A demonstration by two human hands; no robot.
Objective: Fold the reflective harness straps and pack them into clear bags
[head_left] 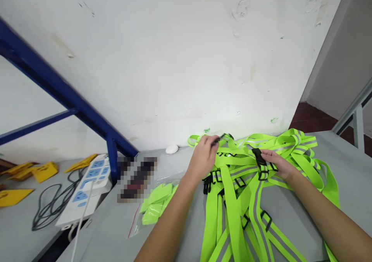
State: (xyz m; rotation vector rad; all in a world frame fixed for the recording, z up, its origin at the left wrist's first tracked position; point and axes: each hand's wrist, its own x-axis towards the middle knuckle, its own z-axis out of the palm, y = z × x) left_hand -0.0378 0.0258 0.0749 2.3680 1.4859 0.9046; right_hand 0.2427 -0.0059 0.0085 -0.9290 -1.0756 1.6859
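A pile of neon-green straps with grey reflective stripes and black plastic buckles spreads over the grey table and hangs toward me. My left hand is closed on a black buckle at the back of the pile, near the wall. Its fingertips are partly hidden by the back of the hand. My right hand pinches another black buckle between thumb and fingers, with a striped strap running down from it. More black slider buckles lie among the straps between and below my hands.
Left of the pile lies a clear plastic bag with folded green material inside. A white oval object sits by the wall. Further left are a blue metal frame, a white power strip, dark cables and yellow pieces.
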